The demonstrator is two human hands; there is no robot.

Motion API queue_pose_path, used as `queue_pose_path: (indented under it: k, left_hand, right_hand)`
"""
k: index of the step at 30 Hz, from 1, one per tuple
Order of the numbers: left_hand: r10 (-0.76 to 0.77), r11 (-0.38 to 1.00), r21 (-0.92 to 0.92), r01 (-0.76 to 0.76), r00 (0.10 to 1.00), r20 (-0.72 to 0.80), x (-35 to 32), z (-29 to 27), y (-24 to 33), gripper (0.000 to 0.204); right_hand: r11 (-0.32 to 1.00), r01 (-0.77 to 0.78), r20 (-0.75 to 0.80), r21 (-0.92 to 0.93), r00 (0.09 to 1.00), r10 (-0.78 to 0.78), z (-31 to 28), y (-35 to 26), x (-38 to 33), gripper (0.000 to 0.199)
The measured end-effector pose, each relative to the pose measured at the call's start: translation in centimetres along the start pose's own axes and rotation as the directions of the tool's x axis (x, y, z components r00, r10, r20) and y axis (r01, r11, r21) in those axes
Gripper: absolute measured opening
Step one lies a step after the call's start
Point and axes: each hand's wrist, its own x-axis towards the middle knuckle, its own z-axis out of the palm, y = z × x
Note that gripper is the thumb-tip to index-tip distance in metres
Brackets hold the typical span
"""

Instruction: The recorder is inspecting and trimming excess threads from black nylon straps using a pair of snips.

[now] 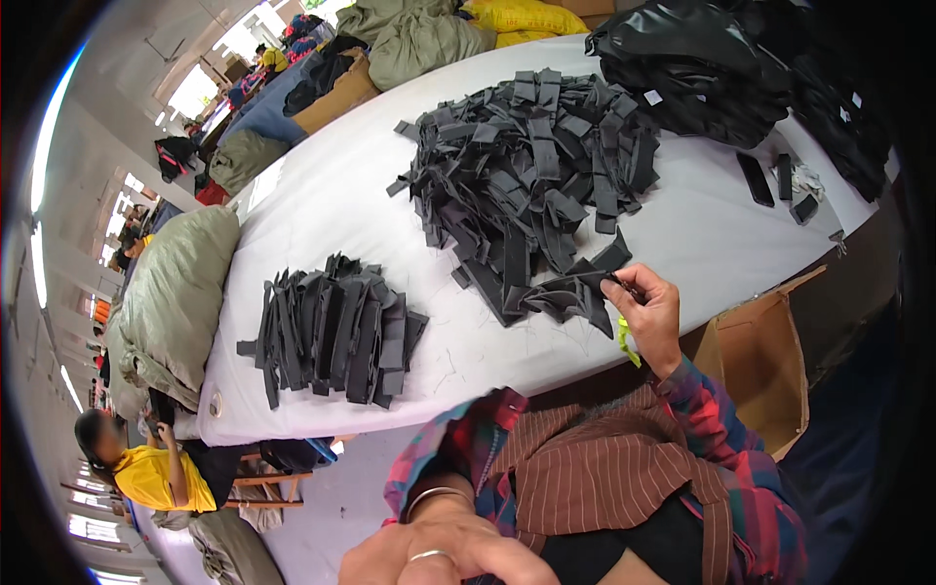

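At the near edge of the white tabletop (322, 210), seen from the head camera, the right hand (651, 314) rests with its fingers pinched together on a dark strap piece (568, 293) — the grip is closed on the end of that piece, thumb and fingertips meeting at its right tip. The piece runs leftward from the grip, its long axis lying roughly level across the picture, and its far end is still tangled into the foot of the big loose heap of straps (531, 161), which spreads up and to the left of the grip. A yellow-green tag or band (627, 343) hangs just below the right palm.

Well to the left of the grip, a smaller, tidier stack of straps (331, 331) lies apart from the heap, its pieces laid side by side with their long axes pointing away from the person. The left hand (439, 558) is low in the frame, close to the lens and off the tabletop — it wears a ring and a bangle, its fingers curl downward, and whether it holds anything cannot be told. The right hand is plainly the nearer one to the heap; the left lies nearer the stack.

Beyond the heap sit black bags (697, 68), and a cardboard box (760, 361) stands just right of the grip, below the tabletop's edge.
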Motion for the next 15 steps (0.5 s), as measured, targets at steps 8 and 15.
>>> queue_pose_path:
  k: [8, 15]
  left_hand:
    - [0.378, 0.912, -0.106, -0.397, 0.912, -0.158, -0.4, 1.4, -1.4, 0.009]
    - [0.137, 0.972, -0.147, -0.184, 0.951, -0.279, -0.5, 2.0, -0.7, 0.014]
  right_hand:
    - [1.0, 0.029, -0.001, -0.013, 1.0, -0.029, 0.2, -0.3, -0.1, 0.01]
    - [0.999, 0.037, 0.014, -0.014, 0.999, -0.037, 0.8, -0.5, -0.4, 0.009]
